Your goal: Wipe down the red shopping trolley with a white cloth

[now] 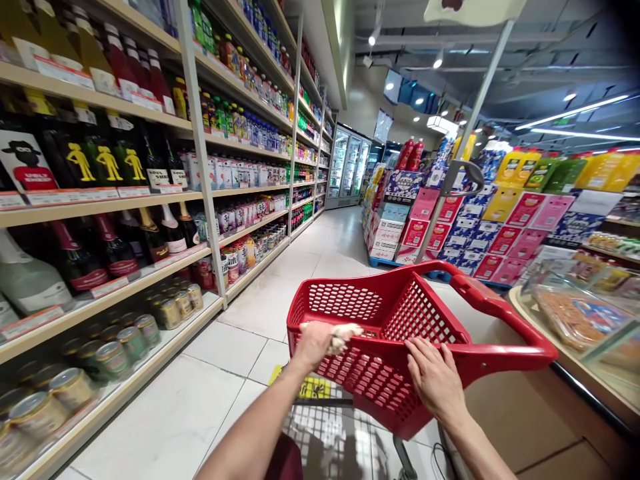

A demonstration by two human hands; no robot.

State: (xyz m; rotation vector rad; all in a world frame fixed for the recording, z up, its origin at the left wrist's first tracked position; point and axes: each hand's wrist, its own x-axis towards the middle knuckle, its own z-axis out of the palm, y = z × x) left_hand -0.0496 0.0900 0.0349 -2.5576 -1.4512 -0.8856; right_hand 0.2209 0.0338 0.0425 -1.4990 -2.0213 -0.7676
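A red plastic shopping cart (380,383) with perforated sides stands side-on before me, its push handle (493,300) at the right. My left hand (314,343) is closed around a crumpled off-white cloth (345,337) at the near rim, towards the cart's left end. Its fingertips are partly hidden by the cloth. Farther right along the same rim, my right hand (436,379) has its fingers bent over the edge, holding the cart. The part of the basket that shows contains no goods. A yellow sign (313,387) is low on the cart's left side.
Shelves of bottles and cans (115,200) line the left side. Stacked boxes (500,227) topped with juice bottles (520,165) stand beyond the cart. A counter with packaged food (575,310) is close at right. Tiled floor (295,267) runs back to glass-door fridges (347,163).
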